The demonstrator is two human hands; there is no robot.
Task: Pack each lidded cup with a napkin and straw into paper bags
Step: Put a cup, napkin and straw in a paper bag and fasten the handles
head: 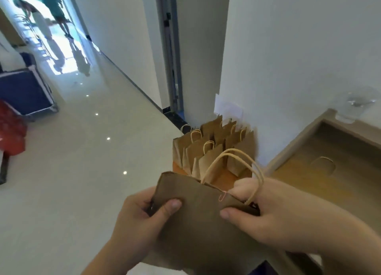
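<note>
you hold the paper bag (198,219) by its top corners: left hand (136,219) pinched on one, right hand (274,212) clamped on the other, likely to keep its mouth shut. packed bags (214,149) stand grouped against the wall; no cup visible

brown paper bag (198,223) held upright, mouth pinched nearly flat, twine handles (237,167) looping upward.

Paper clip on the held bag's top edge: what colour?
Pink; the paper clip on the paper bag shows in the head view.
</note>
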